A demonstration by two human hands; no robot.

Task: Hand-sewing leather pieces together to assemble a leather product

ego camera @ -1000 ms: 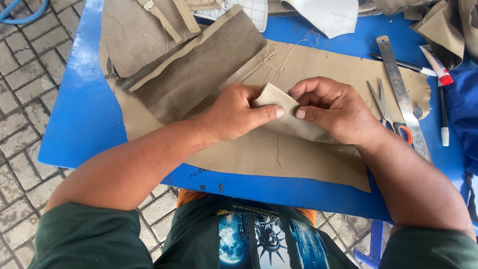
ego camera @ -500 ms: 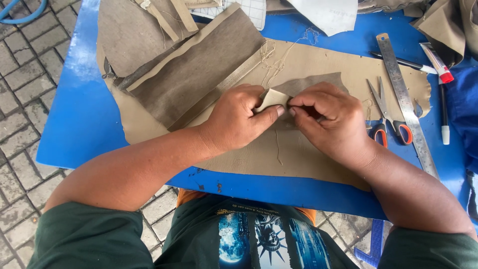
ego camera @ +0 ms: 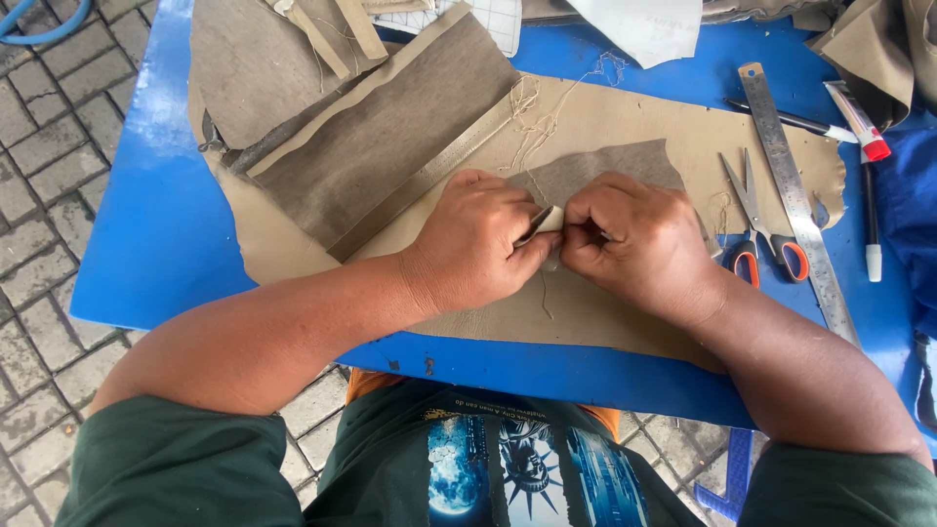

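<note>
My left hand (ego camera: 478,239) and my right hand (ego camera: 634,239) meet at the middle of a blue table (ego camera: 137,244), both pinching a small folded tan fabric piece (ego camera: 552,221) between fingertips. The piece is mostly hidden by my fingers; only a pale edge shows. Behind my right hand a grey-brown flap (ego camera: 605,166) of the same kind of material lies flat. Both hands rest over a large tan sheet of leather-like material (ego camera: 586,122) spread on the table.
A brown-grey panel with a tan strip (ego camera: 390,137) lies at the upper left. Orange-handled scissors (ego camera: 752,220), a steel ruler (ego camera: 795,205), a pen (ego camera: 791,122), a red-capped glue tube (ego camera: 857,122) and a white marker (ego camera: 871,224) sit at the right. Paved ground shows at left.
The pale piece was held open and wide between my hands; it has been folded down small, and my hands have drawn together over it.
</note>
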